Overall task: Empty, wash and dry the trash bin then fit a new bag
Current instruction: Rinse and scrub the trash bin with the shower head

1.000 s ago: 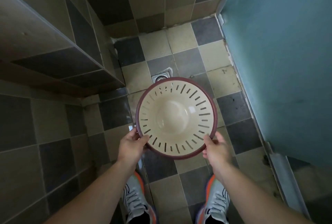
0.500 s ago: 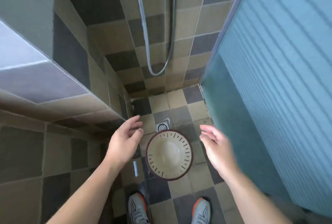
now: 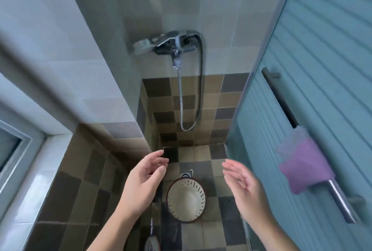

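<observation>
Cream round plastic trash bin with dark red rim [image 3: 186,199] sits upright on checkered floor tiles [image 3: 213,232], floor drain [image 3: 186,174] at its 12 o'clock. Left hand [image 3: 144,182] and right hand [image 3: 244,187] empty, fingers loosely spread. Likely washing next: lift chrome shower head [image 3: 145,46], aim water into bin, hold rim steady.

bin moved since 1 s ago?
Yes. The slotted bin went from being held in both hands down onto the floor tiles, just this side of the floor drain.

Checkered tile floor [image 3: 203,232], pale tiled wall [image 3: 60,53], ribbed blue-green door [image 3: 322,49], corner window [image 3: 12,150].
</observation>
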